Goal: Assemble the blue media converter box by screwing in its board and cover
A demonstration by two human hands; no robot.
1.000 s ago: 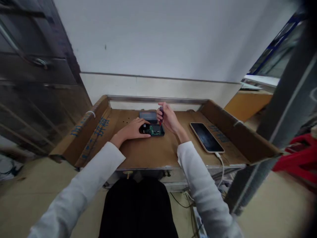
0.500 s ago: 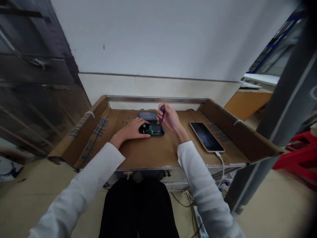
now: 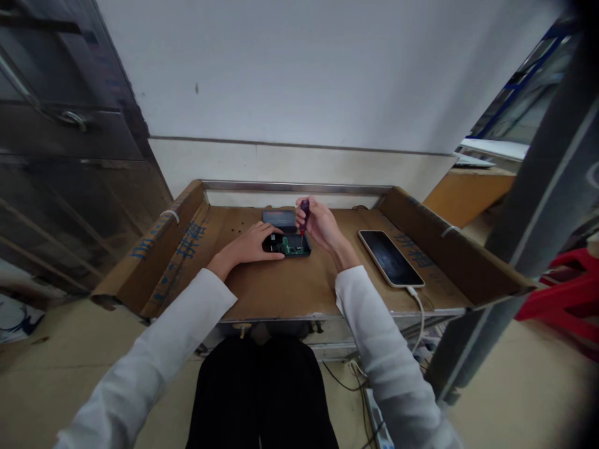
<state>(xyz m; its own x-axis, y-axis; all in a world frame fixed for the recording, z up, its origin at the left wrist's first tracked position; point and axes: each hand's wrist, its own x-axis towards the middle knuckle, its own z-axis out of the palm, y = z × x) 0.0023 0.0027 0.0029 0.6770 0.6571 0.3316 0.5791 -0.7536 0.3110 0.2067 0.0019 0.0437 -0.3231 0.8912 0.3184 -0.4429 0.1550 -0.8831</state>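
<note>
A small open black device with a green circuit board [image 3: 292, 244] lies on the cardboard-lined table [image 3: 290, 284]. My left hand [image 3: 253, 243] rests flat on its left end, fingers stretched over the case. My right hand [image 3: 321, 223] is closed around a small screwdriver [image 3: 304, 215] with a dark red handle, held upright with its tip down at the right side of the board. A dark grey cover [image 3: 279, 218] lies just behind the device.
A smartphone [image 3: 390, 258] lies screen up at the right, a white cable running off the front edge. Raised cardboard walls [image 3: 154, 246] bound the table on the left and right. A dark metal cabinet stands at the left, a red object at the far right.
The screwdriver handle has shifted slightly in my right hand's fingers. My left hand and the device have stayed put.
</note>
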